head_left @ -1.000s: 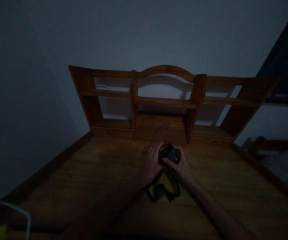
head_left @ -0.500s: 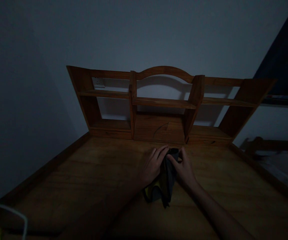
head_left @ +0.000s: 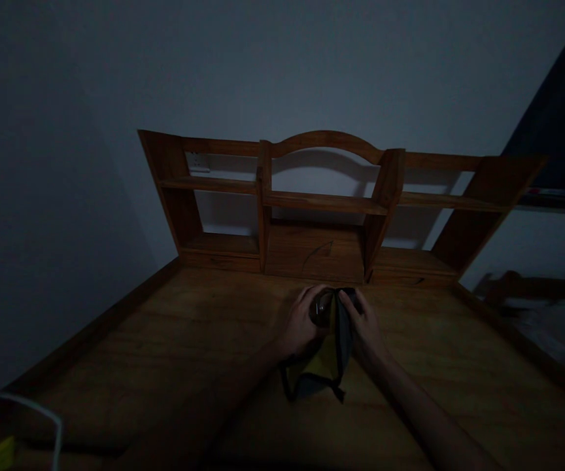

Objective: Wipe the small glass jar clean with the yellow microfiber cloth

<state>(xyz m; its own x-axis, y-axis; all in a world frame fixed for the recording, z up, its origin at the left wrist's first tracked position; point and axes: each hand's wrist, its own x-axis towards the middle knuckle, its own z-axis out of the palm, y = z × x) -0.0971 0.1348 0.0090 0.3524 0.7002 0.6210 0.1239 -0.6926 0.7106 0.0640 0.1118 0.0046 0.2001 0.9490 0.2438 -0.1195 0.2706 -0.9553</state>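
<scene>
A small grey zip pouch [head_left: 345, 340] with a yellow-green lining and dark edging hangs gaping over the wooden desk. My right hand [head_left: 368, 327] is closed on its upper right edge, thumb over the rim. At the pouch's mouth, on the left, my left hand [head_left: 299, 324] curls around a dark glossy rounded object [head_left: 320, 309] with bright reflections. Dim light keeps me from telling its kind, and part of it is hidden by my fingers and the pouch. The pouch's lower corner and a dark tab dangle toward me.
A wooden shelf unit [head_left: 324, 204] runs along the desk's [head_left: 204, 327] back edge, against the wall. A white cable [head_left: 32, 404] curves at the lower left, near a yellow item [head_left: 4, 453]. A socket [head_left: 198, 162] shows behind the left shelf.
The pouch has spread wider, showing more yellow-green lining. A dark glossy object has come into sight in my left hand, which has turned. The view has shifted slightly.
</scene>
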